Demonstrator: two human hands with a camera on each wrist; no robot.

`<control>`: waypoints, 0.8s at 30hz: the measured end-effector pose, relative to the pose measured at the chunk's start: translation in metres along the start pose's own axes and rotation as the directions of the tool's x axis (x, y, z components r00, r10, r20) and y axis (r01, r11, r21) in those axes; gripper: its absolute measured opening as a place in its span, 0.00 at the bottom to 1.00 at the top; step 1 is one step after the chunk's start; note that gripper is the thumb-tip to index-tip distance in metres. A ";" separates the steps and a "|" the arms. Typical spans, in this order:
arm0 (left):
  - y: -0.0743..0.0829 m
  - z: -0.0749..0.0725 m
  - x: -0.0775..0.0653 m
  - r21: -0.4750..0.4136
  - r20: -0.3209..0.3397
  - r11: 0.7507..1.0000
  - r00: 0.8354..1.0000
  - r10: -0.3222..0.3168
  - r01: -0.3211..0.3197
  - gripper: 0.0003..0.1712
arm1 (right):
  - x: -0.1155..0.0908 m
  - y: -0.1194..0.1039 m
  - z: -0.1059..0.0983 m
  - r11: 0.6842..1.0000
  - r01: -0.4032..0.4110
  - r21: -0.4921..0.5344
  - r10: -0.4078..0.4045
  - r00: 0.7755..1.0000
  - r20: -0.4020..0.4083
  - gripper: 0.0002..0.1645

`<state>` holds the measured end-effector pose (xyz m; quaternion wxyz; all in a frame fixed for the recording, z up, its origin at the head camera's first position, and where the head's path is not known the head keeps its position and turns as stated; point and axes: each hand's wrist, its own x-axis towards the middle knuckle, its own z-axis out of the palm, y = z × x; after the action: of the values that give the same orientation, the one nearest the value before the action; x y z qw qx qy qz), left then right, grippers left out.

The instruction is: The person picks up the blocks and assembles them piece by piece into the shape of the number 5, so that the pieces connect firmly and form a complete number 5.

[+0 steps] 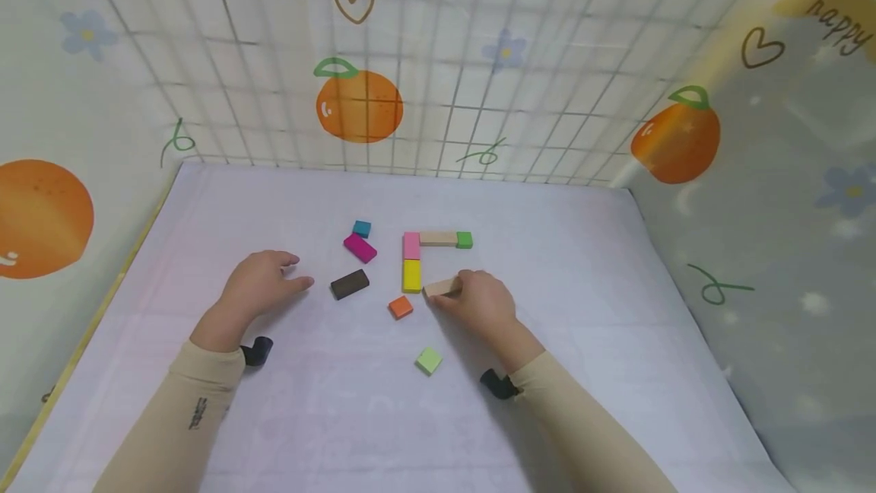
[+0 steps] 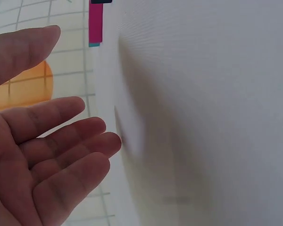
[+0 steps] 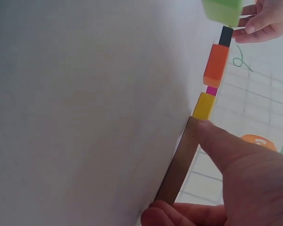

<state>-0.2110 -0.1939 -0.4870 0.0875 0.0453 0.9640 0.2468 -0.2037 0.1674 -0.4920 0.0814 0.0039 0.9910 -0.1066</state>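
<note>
My right hand (image 1: 486,303) pinches a plain wooden block (image 1: 441,288) between thumb and fingers, low over the table. In the right wrist view the thumb is at one end of that wooden block (image 3: 179,160) and the fingers at the other. Its left end is close to the yellow block (image 1: 411,277). Above the yellow one lies a pink block (image 1: 411,245), followed rightward by another wooden block (image 1: 438,239) and a green block (image 1: 464,240). My left hand (image 1: 263,284) holds nothing, fingers apart, left of the dark brown block (image 1: 350,284).
A magenta block (image 1: 360,248) and a blue block (image 1: 362,229) lie at the back left of the group. Nearer me are an orange block (image 1: 401,307) and a light green block (image 1: 428,361). A printed curtain over a wire grid (image 1: 438,128) stands behind the table.
</note>
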 end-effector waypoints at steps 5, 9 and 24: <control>0.002 0.002 0.000 0.009 -0.001 1.000 1.000 -0.001 0.001 0.34 | 0.001 -0.001 -0.001 1.000 -0.005 0.001 0.005 1.000 0.008 0.31; 0.004 0.003 0.001 0.021 -0.012 1.000 1.000 0.002 -0.002 0.33 | 0.002 -0.002 -0.002 1.000 -0.007 0.001 0.007 1.000 0.011 0.31; 0.011 0.010 0.001 0.050 -0.003 0.999 1.000 0.011 -0.011 0.33 | 0.001 -0.002 -0.002 1.000 0.008 0.010 -0.008 1.000 0.020 0.31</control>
<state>-0.2092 -0.1794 -0.4898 0.0833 0.0523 0.9698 0.2234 -0.2054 0.1660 -0.4898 0.0911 -0.0008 0.9896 -0.1117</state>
